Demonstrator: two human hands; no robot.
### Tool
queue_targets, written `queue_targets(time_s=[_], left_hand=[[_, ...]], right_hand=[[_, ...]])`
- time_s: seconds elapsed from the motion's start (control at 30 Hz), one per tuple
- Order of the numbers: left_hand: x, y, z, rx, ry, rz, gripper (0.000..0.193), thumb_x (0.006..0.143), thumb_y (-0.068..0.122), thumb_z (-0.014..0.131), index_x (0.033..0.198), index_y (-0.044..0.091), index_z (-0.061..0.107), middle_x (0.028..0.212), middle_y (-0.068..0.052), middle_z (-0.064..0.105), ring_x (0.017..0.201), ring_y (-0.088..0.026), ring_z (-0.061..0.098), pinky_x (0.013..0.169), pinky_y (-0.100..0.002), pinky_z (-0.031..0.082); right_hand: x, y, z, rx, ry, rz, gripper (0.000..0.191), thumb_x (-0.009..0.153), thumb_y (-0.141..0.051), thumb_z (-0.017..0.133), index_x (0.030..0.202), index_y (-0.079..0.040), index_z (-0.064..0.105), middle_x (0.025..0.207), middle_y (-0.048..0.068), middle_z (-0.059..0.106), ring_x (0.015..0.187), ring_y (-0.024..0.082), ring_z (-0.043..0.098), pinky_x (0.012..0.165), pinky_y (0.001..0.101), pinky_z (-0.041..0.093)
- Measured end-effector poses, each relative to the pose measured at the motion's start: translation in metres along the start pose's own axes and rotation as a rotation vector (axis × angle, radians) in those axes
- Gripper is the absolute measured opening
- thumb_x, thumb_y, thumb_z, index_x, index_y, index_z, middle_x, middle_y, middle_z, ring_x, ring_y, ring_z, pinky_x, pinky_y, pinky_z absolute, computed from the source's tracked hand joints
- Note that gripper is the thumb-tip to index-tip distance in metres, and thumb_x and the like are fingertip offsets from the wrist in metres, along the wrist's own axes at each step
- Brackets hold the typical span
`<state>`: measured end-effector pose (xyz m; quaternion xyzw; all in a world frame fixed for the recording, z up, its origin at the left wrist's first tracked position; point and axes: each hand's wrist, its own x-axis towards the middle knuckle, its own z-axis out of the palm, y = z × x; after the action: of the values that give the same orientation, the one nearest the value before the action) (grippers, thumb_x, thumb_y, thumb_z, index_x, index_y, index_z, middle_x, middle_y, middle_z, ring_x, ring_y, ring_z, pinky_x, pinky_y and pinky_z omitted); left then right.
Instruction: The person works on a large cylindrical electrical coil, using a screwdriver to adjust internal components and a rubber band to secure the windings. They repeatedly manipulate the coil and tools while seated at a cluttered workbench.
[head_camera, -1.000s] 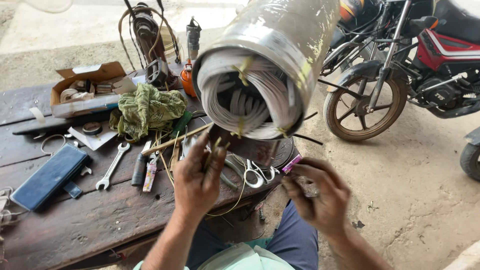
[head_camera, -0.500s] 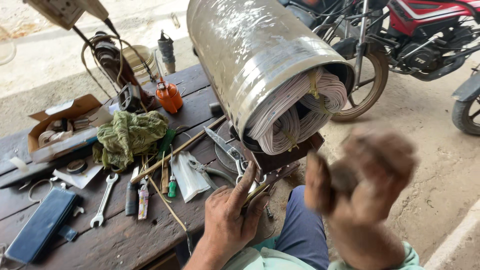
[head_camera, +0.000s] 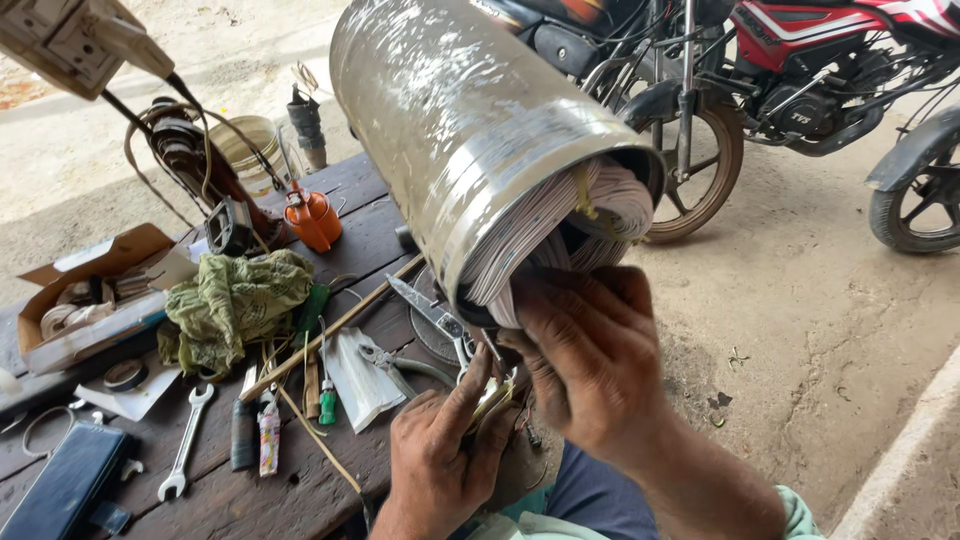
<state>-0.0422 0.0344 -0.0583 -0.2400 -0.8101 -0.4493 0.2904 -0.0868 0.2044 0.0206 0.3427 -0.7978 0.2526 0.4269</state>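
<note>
A dark phone (head_camera: 62, 485) lies at the far left of the wooden surface (head_camera: 290, 495), well to the left of the big metal cylinder (head_camera: 470, 130). Next comes an open cardboard box (head_camera: 85, 300), and nearer the cylinder a silver spanner (head_camera: 186, 442) below a crumpled green cloth (head_camera: 232, 305). An orange oil can (head_camera: 312, 217) stands behind the cloth, close to the cylinder's left flank. A thin wooden stick (head_camera: 330, 330) runs slantwise from the cloth toward the cylinder's lower end, and a pair of pliers (head_camera: 400, 362) lies just left of that end.

The cylinder tilts up and away across the middle of the view, its open end facing down toward the person and packed with pale wire windings (head_camera: 560, 235). The left hand (head_camera: 440, 455) sits just below that open end, fingers curled around a small pale piece; what the piece is cannot be told. The right hand (head_camera: 590, 360) is pressed against the cylinder's lower rim, fingers bent and touching the windings, gripping nothing separate. Right of the cylinder, a red motorcycle (head_camera: 800, 60) stands on the dirt ground (head_camera: 800, 330).
</note>
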Motion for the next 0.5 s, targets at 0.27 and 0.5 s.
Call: queue_targets(time_s=[0.27,0.5], left_hand=[[0.014,-0.004,-0.018,-0.104,0.107,-0.098,0.05,0.094,0.021,0.076,0.138,0.002,0.062,0.067,0.0,0.072,0.055,-0.008,0.07,0.048,-0.025,0.052],[0.075,0.033,-0.062,0.297,0.185,0.097,0.081,0.083,0.045,0.082,0.145,0.002,0.052,0.048,0.007,0.043,0.04,-0.004,0.041,0.041,-0.026,0.035]], right_hand=[[-0.016,0.008,0.006,-0.024,0.03,-0.086,0.03,0.101,-0.022,0.066,0.128,-0.009,0.066,0.114,0.008,0.077,0.106,0.023,0.073,0.091,0.0445,0.046],[0.004,0.03,-0.011,0.003,0.524,-0.051,0.057,0.094,-0.031,0.082,0.137,-0.006,0.054,0.126,0.015,0.063,0.115,0.029,0.063,0.104,0.0373,0.056]])
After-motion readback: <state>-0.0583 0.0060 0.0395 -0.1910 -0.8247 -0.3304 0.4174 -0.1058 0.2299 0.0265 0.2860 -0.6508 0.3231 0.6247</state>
